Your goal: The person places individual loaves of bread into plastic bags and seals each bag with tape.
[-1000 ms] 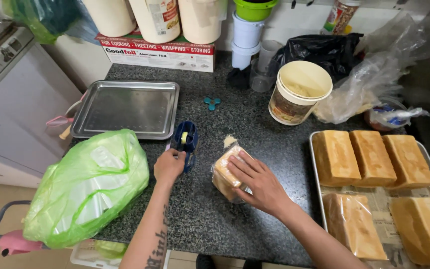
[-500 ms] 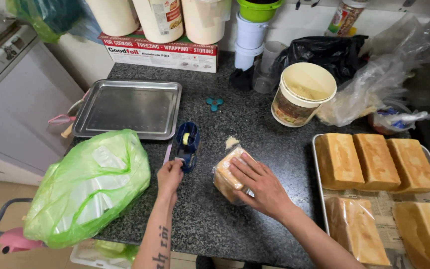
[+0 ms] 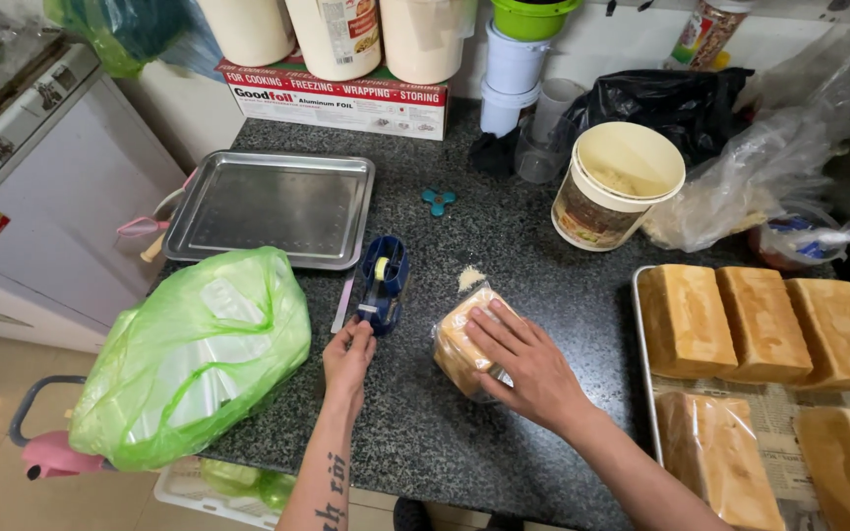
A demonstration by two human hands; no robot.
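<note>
Speckled polished stone counter, matt metal tray, glossy clear plastic round the bread.

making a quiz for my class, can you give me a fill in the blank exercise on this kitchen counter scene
1. The right hand presses down on a loaf wrapped in clear ____.
2. The left hand pinches at the front of a ____ tape dispenser.
3. The metal tray at the back of the counter holds ____.
4. The big bag beside the left hand is ____ in colour.

Missing words: plastic; blue; nothing; green
</note>
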